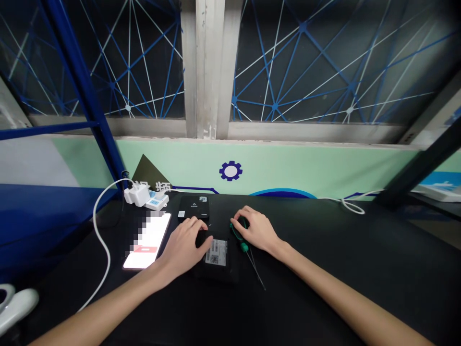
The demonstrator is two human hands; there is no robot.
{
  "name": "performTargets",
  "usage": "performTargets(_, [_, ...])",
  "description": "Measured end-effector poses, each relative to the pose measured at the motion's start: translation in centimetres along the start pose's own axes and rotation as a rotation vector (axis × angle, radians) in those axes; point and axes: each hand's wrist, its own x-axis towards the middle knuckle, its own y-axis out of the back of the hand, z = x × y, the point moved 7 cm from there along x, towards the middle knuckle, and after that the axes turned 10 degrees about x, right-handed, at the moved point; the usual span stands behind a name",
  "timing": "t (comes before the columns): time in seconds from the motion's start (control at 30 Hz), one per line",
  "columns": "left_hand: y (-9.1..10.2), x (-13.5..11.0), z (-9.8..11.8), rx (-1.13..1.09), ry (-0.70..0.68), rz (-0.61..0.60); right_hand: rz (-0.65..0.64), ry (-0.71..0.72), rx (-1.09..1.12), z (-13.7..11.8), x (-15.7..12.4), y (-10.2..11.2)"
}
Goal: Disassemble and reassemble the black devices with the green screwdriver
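Note:
A flat black box (230,271) with a white printed label (216,253) lies on the dark table in front of me. My left hand (187,244) is at its left side, thumb against the label's edge and fingers curled at the far left corner. To the right of the box, my right hand (255,228) has its thumb and fingers closed around the upper end of a green-handled screwdriver (244,246). Its thin shaft points down and to the right; a second thin line beside it may be another shaft or a reflection.
Behind the left hand lies a black box with a logo (194,207). A lit phone (149,242) is on the left, near a white power strip (157,200) with a plugged-in charger (139,194) and white cable (96,226). A white object (19,305) stands lower left; blue frame (104,149) behind.

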Motion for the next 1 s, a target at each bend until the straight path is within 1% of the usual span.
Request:
performTargets(0.13, [0.0, 0.0, -0.2, -0.007, 0.014, 0.003, -0.05, 0.051, 0.005, -0.7, -0.2, -0.2])
performTargets(0.27, [0.1, 0.1, -0.7, 0.004, 0.052, -0.012, -0.063, 0.033, -0.021, -0.8, -0.3, -0.2])
performTargets(0.4, [0.1, 0.4, -1.4, 0.009, 0.111, -0.068, -0.063, -0.005, -0.076, -0.9, -0.4, 0.1])
performTargets(0.53, [-0.1, 0.7, -1.9, 0.021, 0.138, -0.13, -0.034, 0.007, -0.122, -1.0, -0.5, 0.4])
performTargets(0.63, [-0.2, 0.7, -2.3, 0.034, 0.14, -0.152, 0.009, 0.062, -0.125, -1.5, -0.6, 1.2])
performTargets(0.7, [-0.1, 0.7, -2.6, 0.039, 0.133, -0.156, 0.016, 0.159, -0.094, -2.7, -0.8, 1.7])
performTargets(0.77, [-0.1, 0.6, -2.9, 0.049, 0.128, -0.161, -0.037, 0.303, -0.039, -4.5, -1.4, 2.0])
performTargets(0.83, [0.0, 0.6, -3.1, 0.063, 0.123, -0.167, -0.153, 0.434, 0.038, -6.6, -2.3, 1.9])
performTargets(0.87, [0.0, 0.6, -3.1, 0.071, 0.121, -0.168, -0.206, 0.469, 0.067, -7.4, -2.8, 1.8])
performTargets(0.93, [0.1, 0.6, -3.2, 0.083, 0.116, -0.169, -0.299, 0.47, 0.072, -8.6, -3.6, 1.3])
performTargets(1.0, [0.0, 0.6, -3.3, 0.095, 0.115, -0.176, -0.354, 0.444, 0.011, -9.2, -4.1, 0.8])
